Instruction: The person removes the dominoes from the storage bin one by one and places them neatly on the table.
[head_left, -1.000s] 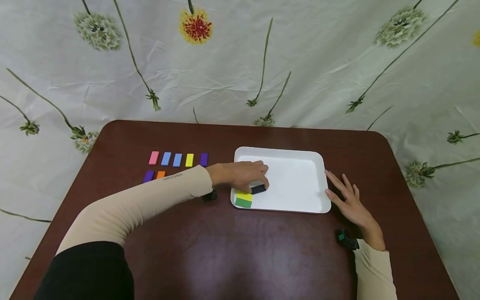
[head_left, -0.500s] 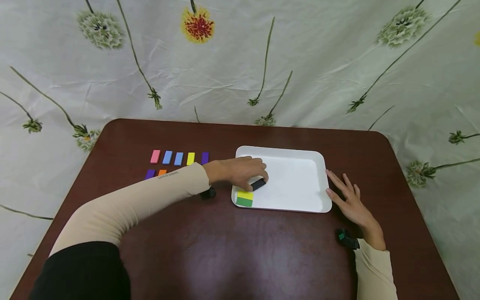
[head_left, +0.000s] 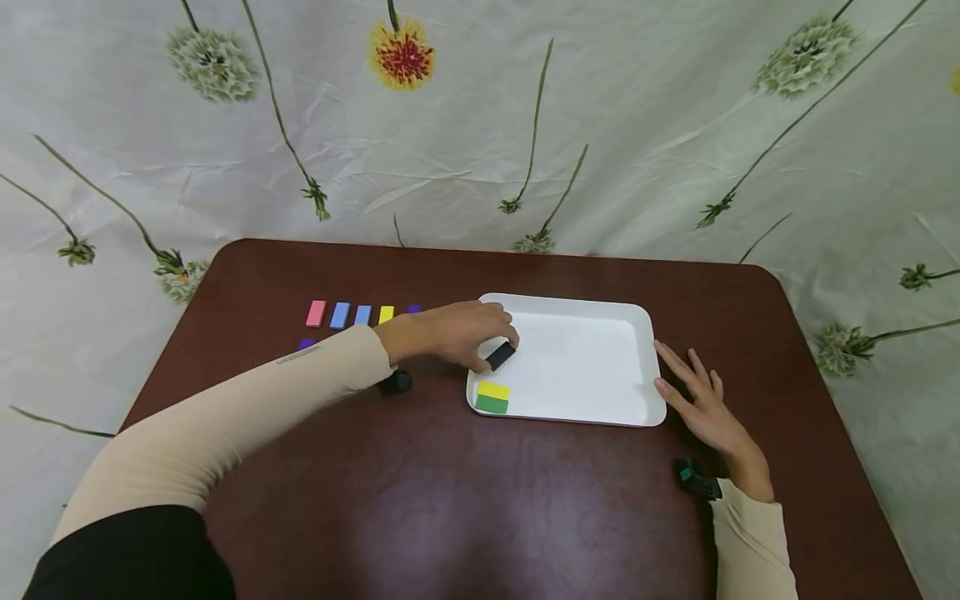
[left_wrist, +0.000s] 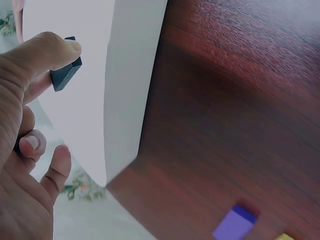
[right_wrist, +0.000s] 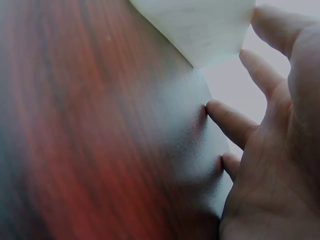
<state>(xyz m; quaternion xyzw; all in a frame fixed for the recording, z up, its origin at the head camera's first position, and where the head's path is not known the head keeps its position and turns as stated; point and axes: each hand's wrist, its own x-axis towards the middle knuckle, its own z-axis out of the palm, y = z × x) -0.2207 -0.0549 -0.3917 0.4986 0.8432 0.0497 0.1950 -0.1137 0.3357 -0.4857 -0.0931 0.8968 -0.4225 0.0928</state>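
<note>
Over the left side of a white tray (head_left: 577, 362), my left hand (head_left: 453, 331) pinches a small black block (head_left: 500, 356). The left wrist view shows the thumb on one side of this black block (left_wrist: 66, 71) and a finger on the other. A yellow block (head_left: 492, 389) and a green block (head_left: 492, 404) lie side by side in the tray's near left corner. At the tray's right edge, my right hand (head_left: 705, 408) has its fingers spread. Thumb and index fingertip touch the tray's wall (right_wrist: 215, 30) in the right wrist view, while other fingertips rest on the table.
Left of the tray on the brown table (head_left: 480, 500) is a row with a pink block (head_left: 316, 313), two blue blocks (head_left: 340, 315), a yellow block (head_left: 386, 314) and a purple block (left_wrist: 235, 223). Another purple block (head_left: 307, 342) shows behind the left sleeve.
My left hand has moved left and toward the far side with the black block, away from the yellow and green blocks. An orange block is now hidden by the sleeve. The right hand stays put.
</note>
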